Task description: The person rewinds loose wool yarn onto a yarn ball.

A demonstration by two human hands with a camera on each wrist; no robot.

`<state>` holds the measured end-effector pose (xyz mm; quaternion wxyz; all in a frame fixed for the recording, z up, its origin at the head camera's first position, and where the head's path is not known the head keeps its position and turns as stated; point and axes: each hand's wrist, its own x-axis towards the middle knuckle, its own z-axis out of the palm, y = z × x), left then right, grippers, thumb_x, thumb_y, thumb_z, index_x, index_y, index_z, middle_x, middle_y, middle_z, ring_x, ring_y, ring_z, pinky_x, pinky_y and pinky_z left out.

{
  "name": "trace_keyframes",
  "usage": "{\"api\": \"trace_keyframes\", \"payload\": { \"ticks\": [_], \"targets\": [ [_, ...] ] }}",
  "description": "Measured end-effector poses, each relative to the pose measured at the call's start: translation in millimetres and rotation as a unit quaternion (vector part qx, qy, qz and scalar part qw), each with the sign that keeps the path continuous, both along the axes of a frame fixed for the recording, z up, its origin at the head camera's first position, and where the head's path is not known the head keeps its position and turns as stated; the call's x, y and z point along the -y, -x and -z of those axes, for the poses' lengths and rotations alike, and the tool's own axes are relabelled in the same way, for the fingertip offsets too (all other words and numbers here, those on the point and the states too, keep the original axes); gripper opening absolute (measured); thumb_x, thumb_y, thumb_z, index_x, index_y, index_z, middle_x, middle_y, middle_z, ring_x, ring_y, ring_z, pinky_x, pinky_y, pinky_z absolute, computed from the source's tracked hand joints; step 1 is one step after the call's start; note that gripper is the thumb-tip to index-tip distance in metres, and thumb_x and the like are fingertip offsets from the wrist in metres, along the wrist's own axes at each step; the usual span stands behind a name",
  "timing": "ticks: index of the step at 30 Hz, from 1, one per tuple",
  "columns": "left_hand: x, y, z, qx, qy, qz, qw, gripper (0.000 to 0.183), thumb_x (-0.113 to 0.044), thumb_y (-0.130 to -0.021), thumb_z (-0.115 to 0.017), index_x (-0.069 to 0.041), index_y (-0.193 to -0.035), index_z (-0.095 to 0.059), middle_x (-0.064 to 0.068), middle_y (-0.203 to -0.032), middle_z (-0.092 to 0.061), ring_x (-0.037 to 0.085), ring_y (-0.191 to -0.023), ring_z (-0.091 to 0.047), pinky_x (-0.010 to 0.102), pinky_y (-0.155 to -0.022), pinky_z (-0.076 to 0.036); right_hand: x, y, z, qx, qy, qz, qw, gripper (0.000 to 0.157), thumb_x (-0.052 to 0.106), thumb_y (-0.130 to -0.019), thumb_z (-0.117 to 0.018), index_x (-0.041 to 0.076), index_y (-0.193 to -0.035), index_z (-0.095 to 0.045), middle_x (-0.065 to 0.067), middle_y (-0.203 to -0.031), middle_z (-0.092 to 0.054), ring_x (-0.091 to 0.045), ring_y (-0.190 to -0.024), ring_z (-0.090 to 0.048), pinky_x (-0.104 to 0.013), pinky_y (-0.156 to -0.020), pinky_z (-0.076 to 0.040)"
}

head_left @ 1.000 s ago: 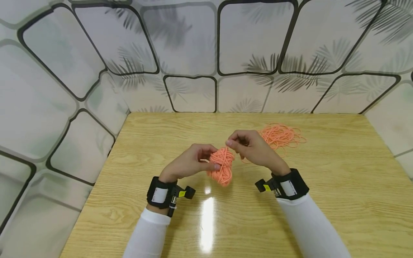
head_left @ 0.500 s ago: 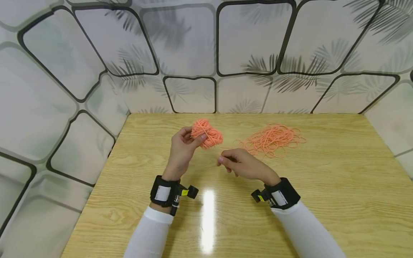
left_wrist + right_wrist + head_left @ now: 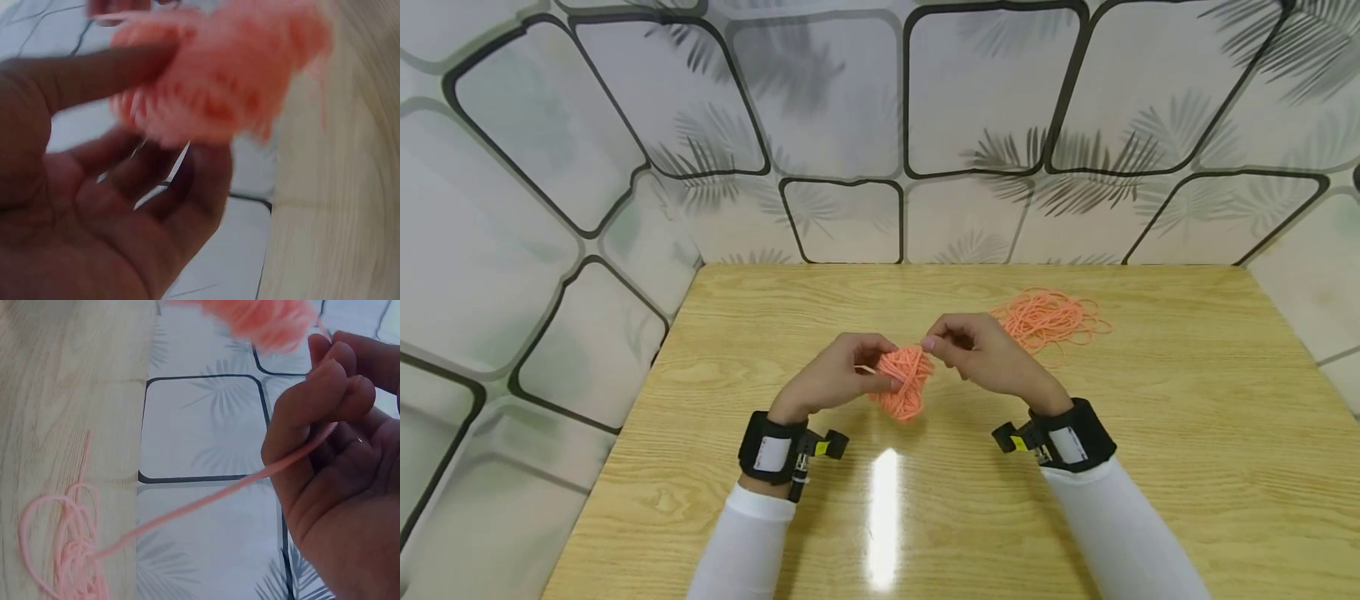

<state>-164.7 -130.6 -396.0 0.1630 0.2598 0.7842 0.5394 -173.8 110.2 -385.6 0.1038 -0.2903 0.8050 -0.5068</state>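
My left hand (image 3: 838, 375) grips a wound ball of coral-orange yarn (image 3: 906, 383), thumb across its near face and fingers behind it. In the left wrist view the ball (image 3: 219, 81) is blurred, with the thumb pressed on its side. Close by at the upper right of the ball, my right hand (image 3: 988, 354) pinches the yarn strand between thumb and index finger. From the right wrist view, the strand (image 3: 206, 499) runs through the curled fingers down to the loose yarn pile (image 3: 75, 562).
The loose, tangled pile of yarn (image 3: 1052, 321) lies on the wooden table (image 3: 1187, 433), behind and right of the right hand, which covers part of it. Behind the table's far edge stands a wall covering (image 3: 842, 221) patterned with stones and leaves.
The ball swung up and left away from the right hand half a second ago, then came back down beside it. The right hand dipped lower, then rose again, keeping its pinch.
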Motion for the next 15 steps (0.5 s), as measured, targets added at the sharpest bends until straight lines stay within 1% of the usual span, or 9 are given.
{"api": "trace_keyframes", "payload": {
  "ticks": [1, 3, 5, 6, 8, 10, 12, 14, 15],
  "targets": [
    [1, -0.2, -0.9, 0.023, -0.018, 0.031, 0.9991, 0.027, -0.018, -0.083, -0.068, -0.011, -0.108, -0.061, 0.006, -0.097, -0.063, 0.022, -0.088, -0.061, 0.037, -0.071, -0.049, -1, 1.3, -0.3, 0.002, 0.008, 0.007, 1.0, 0.022, 0.037, -0.093, -0.051, 0.018, -0.094, -0.062, -0.014, -0.071, -0.051, -0.023, -0.052, -0.043, -0.034, -0.047, -0.039],
    [2, -0.8, -2.6, 0.058, -0.052, 0.073, 0.9943, 0.029, -0.02, -0.084, -0.066, -0.009, -0.11, -0.06, 0.01, -0.098, -0.064, 0.025, -0.089, -0.061, 0.04, -0.072, -0.049, 0, 2.8, -0.5, 0.012, 0.023, 0.016, 1.0, 0.021, 0.034, -0.094, -0.051, 0.017, -0.095, -0.062, -0.014, -0.072, -0.05, -0.024, -0.053, -0.043, -0.034, -0.047, -0.039],
    [3, -1.3, -3.3, 0.093, -0.095, 0.088, 0.9872, 0.031, -0.019, -0.085, -0.065, -0.006, -0.113, -0.058, 0.014, -0.101, -0.063, 0.028, -0.091, -0.061, 0.042, -0.074, -0.048, 2, 3.1, 0.0, 0.026, 0.036, 0.016, 0.999, 0.019, 0.029, -0.095, -0.05, 0.015, -0.095, -0.062, -0.015, -0.072, -0.049, -0.025, -0.055, -0.044, -0.034, -0.048, -0.04],
    [2, -1.7, -3.6, 0.106, -0.115, 0.084, 0.9841, 0.032, -0.018, -0.086, -0.064, -0.005, -0.114, -0.057, 0.016, -0.102, -0.062, 0.029, -0.092, -0.061, 0.042, -0.075, -0.048, 3, 2.9, 0.2, 0.034, 0.041, 0.013, 0.999, 0.018, 0.027, -0.095, -0.049, 0.014, -0.096, -0.062, -0.015, -0.072, -0.049, -0.026, -0.055, -0.043, -0.034, -0.049, -0.04],
    [1, -2.3, -3.8, 0.131, -0.159, 0.065, 0.9764, 0.035, -0.016, -0.087, -0.063, -0.002, -0.117, -0.055, 0.018, -0.107, -0.06, 0.029, -0.095, -0.06, 0.042, -0.078, -0.048, 6, 2.4, 2.3, 0.047, 0.05, 0.004, 0.998, 0.018, 0.021, -0.096, -0.047, 0.012, -0.097, -0.062, -0.017, -0.071, -0.048, -0.028, -0.055, -0.043, -0.034, -0.049, -0.039],
    [-1, -2.5, -3.7, 0.159, -0.21, 0.029, 0.9643, 0.038, -0.015, -0.087, -0.062, 0.0, -0.121, -0.052, 0.019, -0.111, -0.058, 0.027, -0.098, -0.059, 0.041, -0.082, -0.047, 10, 1.7, 5.7, 0.06, 0.051, -0.005, 0.997, 0.018, 0.018, -0.097, -0.045, 0.011, -0.1, -0.061, -0.019, -0.071, -0.048, -0.031, -0.055, -0.043, -0.034, -0.049, -0.039],
    [-4, -1.9, -3.4, 0.172, -0.248, -0.021, 0.9531, 0.041, -0.015, -0.087, -0.062, 0.002, -0.122, -0.05, 0.018, -0.113, -0.057, 0.024, -0.1, -0.058, 0.038, -0.085, -0.046, 13, 1.1, 10.2, 0.069, 0.047, -0.012, 0.996, 0.019, 0.016, -0.098, -0.043, 0.01, -0.101, -0.061, -0.019, -0.07, -0.049, -0.032, -0.055, -0.043, -0.034, -0.049, -0.04],
    [-7, -0.7, -2.9, 0.177, -0.282, -0.084, 0.9392, 0.044, -0.017, -0.085, -0.064, 0.002, -0.122, -0.05, 0.017, -0.115, -0.056, 0.022, -0.101, -0.058, 0.037, -0.087, -0.045, 16, 0.7, 14.7, 0.071, 0.032, -0.015, 0.997, 0.019, 0.018, -0.097, -0.044, 0.01, -0.102, -0.061, -0.017, -0.071, -0.05, -0.031, -0.055, -0.045, -0.035, -0.049, -0.041],
    [-9, 0.2, -2.6, 0.172, -0.29, -0.117, 0.9342, 0.044, -0.018, -0.084, -0.066, 0.001, -0.121, -0.05, 0.017, -0.115, -0.057, 0.022, -0.102, -0.058, 0.036, -0.087, -0.045, 17, 0.4, 16.4, 0.069, 0.023, -0.016, 0.997, 0.02, 0.02, -0.097, -0.045, 0.011, -0.102, -0.061, -0.015, -0.071, -0.051, -0.03, -0.056, -0.046, -0.036, -0.05, -0.042]
  ]
}}
